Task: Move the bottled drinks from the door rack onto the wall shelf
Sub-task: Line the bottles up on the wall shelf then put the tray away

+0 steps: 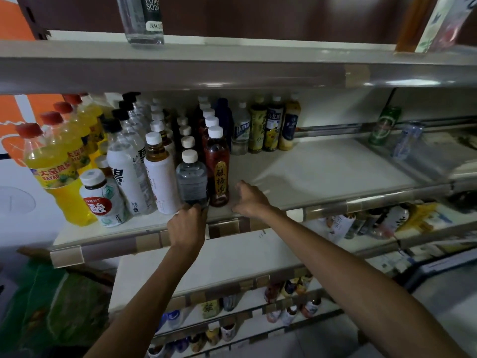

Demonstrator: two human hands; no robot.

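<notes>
A clear water bottle (pixel 191 177) with a white cap stands at the front of the wall shelf (pixel 322 171). My left hand (pixel 187 226) grips its base from below. Right beside it stands a dark red tea bottle (pixel 218 171) with a gold label. My right hand (pixel 249 198) rests on the shelf just right of that bottle, fingers loosely curled and holding nothing. Rows of white-capped bottles fill the shelf's left half behind them.
Yellow juice bottles (pixel 54 164) with red caps line the far left. Several tea bottles (pixel 265 127) stand at the back middle, two cans (pixel 384 126) at the right. A soda bottle (pixel 143 19) sits on the shelf above. Lower shelves hold more drinks.
</notes>
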